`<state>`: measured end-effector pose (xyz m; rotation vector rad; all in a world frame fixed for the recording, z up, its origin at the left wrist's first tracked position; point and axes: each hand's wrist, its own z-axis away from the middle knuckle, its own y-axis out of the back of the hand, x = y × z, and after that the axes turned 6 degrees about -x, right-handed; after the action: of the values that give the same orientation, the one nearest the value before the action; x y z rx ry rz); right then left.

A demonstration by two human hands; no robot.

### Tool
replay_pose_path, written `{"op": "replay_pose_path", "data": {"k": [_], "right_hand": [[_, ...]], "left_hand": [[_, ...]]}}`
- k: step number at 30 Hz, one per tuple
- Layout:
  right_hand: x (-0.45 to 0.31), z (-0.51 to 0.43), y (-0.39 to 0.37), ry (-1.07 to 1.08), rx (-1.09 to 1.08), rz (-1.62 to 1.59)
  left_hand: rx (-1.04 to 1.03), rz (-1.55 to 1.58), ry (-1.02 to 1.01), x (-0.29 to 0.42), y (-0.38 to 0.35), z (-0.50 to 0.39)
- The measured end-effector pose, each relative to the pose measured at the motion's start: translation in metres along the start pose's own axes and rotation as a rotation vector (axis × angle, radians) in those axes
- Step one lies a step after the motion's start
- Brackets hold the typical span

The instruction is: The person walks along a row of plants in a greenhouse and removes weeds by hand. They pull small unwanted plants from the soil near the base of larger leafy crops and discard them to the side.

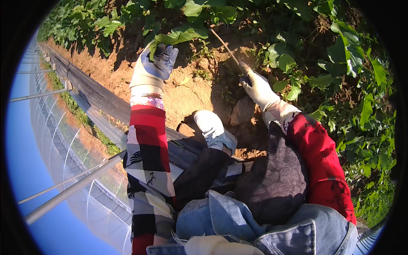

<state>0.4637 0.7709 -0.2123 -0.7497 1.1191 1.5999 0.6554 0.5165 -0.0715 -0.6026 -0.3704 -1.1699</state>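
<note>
A broad green leaf (178, 37) drapes over the fingers of my left hand (159, 62), which wears a pale glove with a blue-grey coated palm. The fingers are curled at the leaf's edge, holding it up over bare soil. My right hand (259, 87), in a similar glove, grips the wooden handle end of a thin hand tool (226, 47). Its shaft slants up and left to a short crosswise head, partly lost against the soil and leaves. Small weeds (204, 51) grow in the ground between my hands.
Dense leafy plants (318, 76) fill the right side and top. A dry soil clod (242, 111) lies below my right hand, near my white-covered foot (210, 127). At left run a long dark board or sheet edging (92, 86), metal pipes (76, 185) and transparent film.
</note>
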Motion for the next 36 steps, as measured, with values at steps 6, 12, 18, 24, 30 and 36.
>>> {"op": "replay_pose_path", "data": {"k": [6, 12, 18, 24, 30, 36], "right_hand": [[-0.006, -0.016, -0.015, 0.138, -0.218, 0.066], [-0.008, -0.059, 0.002, 0.135, -0.334, 0.357], [0.009, -0.045, 0.054, 0.081, -0.381, 0.533], [0.004, -0.049, 0.031, 0.117, -0.295, 0.314], [0.007, -0.046, 0.037, 0.157, -0.401, 0.494], [0.013, -0.023, 0.064, 0.100, -0.472, 0.477]], "left_hand": [[-0.088, 0.063, -0.056, 0.014, -0.003, -0.007], [-0.058, 0.045, -0.030, 0.013, -0.007, -0.011], [-0.099, -0.152, -0.176, 0.008, 0.004, -0.003], [-0.198, -0.231, -0.211, 0.002, 0.009, -0.005], [-0.028, 0.021, -0.143, 0.008, -0.010, 0.010], [-0.163, -0.103, -0.219, 0.008, 0.004, 0.005]]}}
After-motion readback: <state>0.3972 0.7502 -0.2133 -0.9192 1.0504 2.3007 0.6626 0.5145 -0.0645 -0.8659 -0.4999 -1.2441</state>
